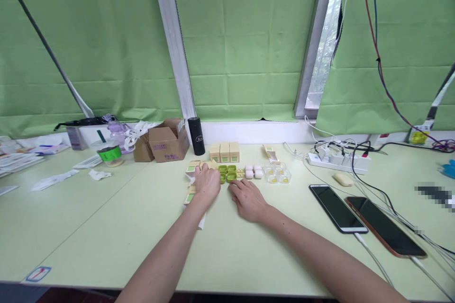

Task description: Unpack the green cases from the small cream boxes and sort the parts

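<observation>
My left hand (207,183) lies on a cluster of small flat cream-and-green packets (192,168) in the middle of the table, fingers curled over them; what it grips is hidden. My right hand (249,199) rests on the table just right of it, fingers bent, its tips next to several small green trays (230,172). Beyond stand three cream boxes (224,152). To the right lie small pink-white cases (253,172) and clear cases with yellow contents (277,174).
A black cylinder (196,136) and open cardboard boxes (167,141) stand at the back. Two phones (337,208) on cables lie at the right, with a power strip (337,160) and tangled wires. A plastic cup (108,152) and papers sit at the left. Green curtains hang behind.
</observation>
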A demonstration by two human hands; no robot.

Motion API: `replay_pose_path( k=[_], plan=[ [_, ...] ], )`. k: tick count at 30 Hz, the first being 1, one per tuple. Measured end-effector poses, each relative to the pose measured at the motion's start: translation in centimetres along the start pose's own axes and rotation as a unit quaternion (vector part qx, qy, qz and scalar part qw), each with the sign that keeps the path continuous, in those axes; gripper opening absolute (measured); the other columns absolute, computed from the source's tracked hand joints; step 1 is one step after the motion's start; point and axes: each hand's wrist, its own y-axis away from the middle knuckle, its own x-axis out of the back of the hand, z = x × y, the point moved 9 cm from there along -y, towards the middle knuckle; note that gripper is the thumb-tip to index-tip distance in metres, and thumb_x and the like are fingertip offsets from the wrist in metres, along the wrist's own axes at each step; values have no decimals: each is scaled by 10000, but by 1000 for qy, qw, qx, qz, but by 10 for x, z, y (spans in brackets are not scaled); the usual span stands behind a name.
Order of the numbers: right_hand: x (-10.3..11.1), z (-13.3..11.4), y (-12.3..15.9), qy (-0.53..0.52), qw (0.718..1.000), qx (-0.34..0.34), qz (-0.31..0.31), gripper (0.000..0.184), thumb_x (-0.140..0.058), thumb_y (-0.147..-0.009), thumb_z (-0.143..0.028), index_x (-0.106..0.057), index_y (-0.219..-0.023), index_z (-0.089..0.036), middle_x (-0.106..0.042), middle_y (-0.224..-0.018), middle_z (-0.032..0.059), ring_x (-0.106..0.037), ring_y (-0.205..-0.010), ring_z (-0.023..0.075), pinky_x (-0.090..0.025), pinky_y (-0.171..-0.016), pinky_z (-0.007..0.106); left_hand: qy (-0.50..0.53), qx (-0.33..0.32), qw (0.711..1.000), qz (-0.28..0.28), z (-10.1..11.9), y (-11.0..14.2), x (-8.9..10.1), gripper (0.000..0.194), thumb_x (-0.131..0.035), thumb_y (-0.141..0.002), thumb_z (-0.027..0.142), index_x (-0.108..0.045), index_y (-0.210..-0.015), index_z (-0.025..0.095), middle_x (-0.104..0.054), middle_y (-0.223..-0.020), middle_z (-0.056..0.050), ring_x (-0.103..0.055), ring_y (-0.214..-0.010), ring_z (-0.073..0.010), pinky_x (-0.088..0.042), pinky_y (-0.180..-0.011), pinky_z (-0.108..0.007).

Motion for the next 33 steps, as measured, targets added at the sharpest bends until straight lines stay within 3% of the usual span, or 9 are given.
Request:
replay_pose_path(
  k=[13,33],
  plan=[
    [-2,0,1,-7,1000,2,0,292,-503,-945,-143,-603,-1213,-203,-597,-1430,81,-509,-1087,264,-399,-931,403,-15,-9,1000,-13,5,0,-3,191,-571,-868,141,-760,-878,164,-767,-955,-191,-547,-1134,-371,-310,-936,-493],
    [1,1,3,-13,1000,-1,3,261,-500,-964,-161,-606,-1198,-209,-599,-1442,80,-505,-1064,256,-398,-927,406,2,-3,1000,-14,6,5,9,234,-526,-842,80,-734,-901,169,-753,-936,-177,-566,-1126,-354,-303,-911,-464]
  ],
)
